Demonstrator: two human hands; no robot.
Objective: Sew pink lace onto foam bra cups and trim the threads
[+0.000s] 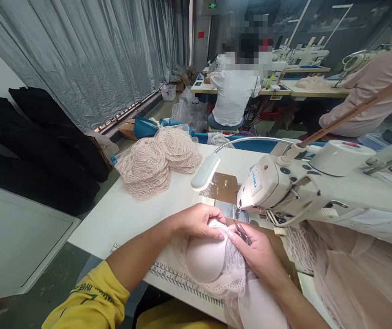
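A pale pink lace bra (pixel 206 260) with smooth moulded cups hangs over the front edge of the sewing table. My left hand (pixel 201 222) pinches its upper lace edge between thumb and fingers. From the other side, my right hand (pixel 255 249) grips the same edge, thumb pressed on the fabric. A small pair of metal thread snips (pixel 242 232) also sits in my right hand, its blades pointing up and left. Just beyond both hands is the needle area of a white sewing machine (pixel 264 183). The second cup (pixel 262 304) droops below my right forearm.
A stack of lace cups (pixel 147 169) lies at the table's back left. A lamp (pixel 206 172) on a bendy neck reaches over the table (pixel 103 228). Sheer fabric (pixel 363 274) is heaped at right. A ruler strip (pixel 182 278) runs along the front edge. Co-workers sit at machines beyond.
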